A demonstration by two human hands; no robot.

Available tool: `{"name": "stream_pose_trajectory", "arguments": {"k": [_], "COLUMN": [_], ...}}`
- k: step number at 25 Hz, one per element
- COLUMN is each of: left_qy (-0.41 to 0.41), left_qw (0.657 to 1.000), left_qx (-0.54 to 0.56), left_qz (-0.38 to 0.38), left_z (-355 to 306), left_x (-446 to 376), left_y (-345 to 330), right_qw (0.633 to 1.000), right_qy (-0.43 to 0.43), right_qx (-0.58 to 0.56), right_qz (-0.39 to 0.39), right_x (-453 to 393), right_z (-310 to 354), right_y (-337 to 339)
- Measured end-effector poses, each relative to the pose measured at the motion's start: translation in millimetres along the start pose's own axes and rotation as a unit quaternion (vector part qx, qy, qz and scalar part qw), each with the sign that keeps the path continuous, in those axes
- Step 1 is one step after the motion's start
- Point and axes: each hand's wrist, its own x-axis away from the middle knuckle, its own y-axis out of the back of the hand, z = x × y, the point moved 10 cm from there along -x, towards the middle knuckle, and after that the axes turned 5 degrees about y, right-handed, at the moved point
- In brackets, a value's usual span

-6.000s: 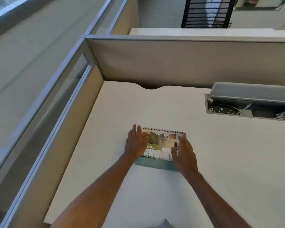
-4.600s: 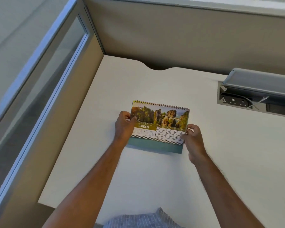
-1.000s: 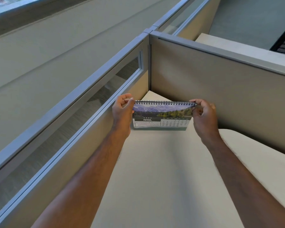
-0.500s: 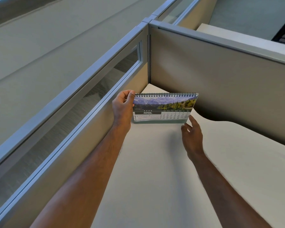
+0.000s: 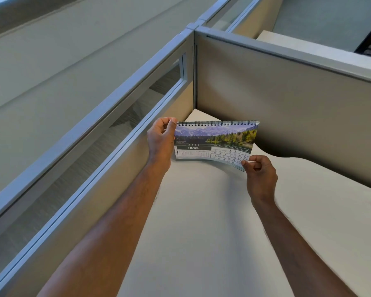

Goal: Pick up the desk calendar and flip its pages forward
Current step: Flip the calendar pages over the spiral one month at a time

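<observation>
Desk calendar (image 5: 215,144) held above tabletop (image 5: 201,221), left hand (image 5: 161,139) fingers pinched on its spiral-bound top corner; right hand (image 5: 259,174), open below it 0.5 s ago, now pinches the APRIL page's lower right corner, so next flip likely starting.

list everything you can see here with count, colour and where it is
desk calendar: 1, April page with mountain lake photo, black spiral top, held up above the desk
desk: 1, off-white, below the hands
partition panels: 2, beige with grey frames, meeting at the far corner
glass strip: 1, clear, in the left partition
left hand: 1, holding the calendar's upper left corner
right hand: 1, fingers pinching the page's lower right corner
</observation>
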Motion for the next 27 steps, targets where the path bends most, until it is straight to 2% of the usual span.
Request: {"name": "stream_pose_trajectory", "arguments": {"k": [6,12,21,27], "left_qy": [0.008,0.058,0.121,0.073], "left_qw": [1.000,0.998,0.989,0.994], "left_qx": [-0.027,-0.005,0.055,0.048], "left_qz": [-0.006,0.029,0.066,0.073], "left_z": [-4,-4,-5,-8], "left_x": [0,3,5,2], "left_y": [-1,-4,-6,-4], "right_qw": [0.999,0.986,0.980,0.952], "right_qy": [-0.006,-0.085,-0.046,-0.037], "right_qx": [0.015,-0.076,-0.173,-0.279], "right_qz": [0.040,0.121,0.089,0.118], "right_x": [7,17,4,-14], "right_z": [16,31,106,146], "right_y": [5,0,35,21]}}
